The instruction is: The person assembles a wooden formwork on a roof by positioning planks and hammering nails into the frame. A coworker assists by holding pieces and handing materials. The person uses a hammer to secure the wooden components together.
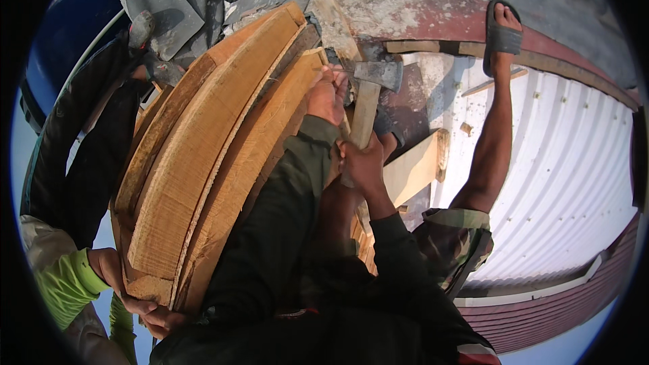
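My right hand [364,162] is wrapped round the pale wooden handle of a hatchet [380,76]. Its grey metal head stands upright, close to the right of my left fingers, with the wider edge facing right. My left hand [327,98] pinches a thin nail [323,69] at the top end of a long plank [267,118]. Part of the nail is hidden by the fingertips. Beside that plank, to the left, thick curved timbers [196,142] stand stacked side by side.
At the lower left, another person's hand [145,307] holds the timber ends; dark trousers [101,149] show above. My sandalled foot [503,37] rests by a reddish ledge. White corrugated roofing [547,169] spreads right, with a board [416,169] near it. Grey sheeting [172,13] hangs at the back.
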Available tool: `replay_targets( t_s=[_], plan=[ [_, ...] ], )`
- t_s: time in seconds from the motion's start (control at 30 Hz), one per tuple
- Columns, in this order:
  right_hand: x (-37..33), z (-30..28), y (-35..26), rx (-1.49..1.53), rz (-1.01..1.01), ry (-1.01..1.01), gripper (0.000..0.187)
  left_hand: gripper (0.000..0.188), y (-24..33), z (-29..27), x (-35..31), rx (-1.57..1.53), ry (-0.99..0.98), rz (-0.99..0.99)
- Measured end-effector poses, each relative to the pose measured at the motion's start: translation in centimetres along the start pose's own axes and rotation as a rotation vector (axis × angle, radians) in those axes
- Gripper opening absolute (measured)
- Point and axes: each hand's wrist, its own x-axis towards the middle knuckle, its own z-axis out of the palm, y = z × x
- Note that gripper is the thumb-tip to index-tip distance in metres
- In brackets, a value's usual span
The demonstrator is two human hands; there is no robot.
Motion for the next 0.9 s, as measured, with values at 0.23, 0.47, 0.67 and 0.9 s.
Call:
replay_targets(
  t_s=[0.23, 0.47, 0.67, 0.9],
  plan=[
    [0.2, 0.6, 0.6, 0.142, 0.049, 0.06, 0.032, 0.024, -0.5, -0.3, -0.1, -0.028, -0.015, 0.061],
    [1.1, -2.2, 0.1, 0.485, 0.128, 0.204, 0.03, 0.022, -0.4, -0.6, 0.1, -0.039, 0.002, 0.034],
    [0.6, -1.8, 0.3, 0.178, 0.186, -0.049, 0.023, 0.026, 0.0, -1.1, 0.6, 0.063, -0.076, 0.016],
    [-0.1, -0.3, 0.5, 0.217, 0.288, -0.056, 0.025, 0.03, -0.1, -0.2, 0.4, 0.012, 0.049, -0.012]
  ],
)
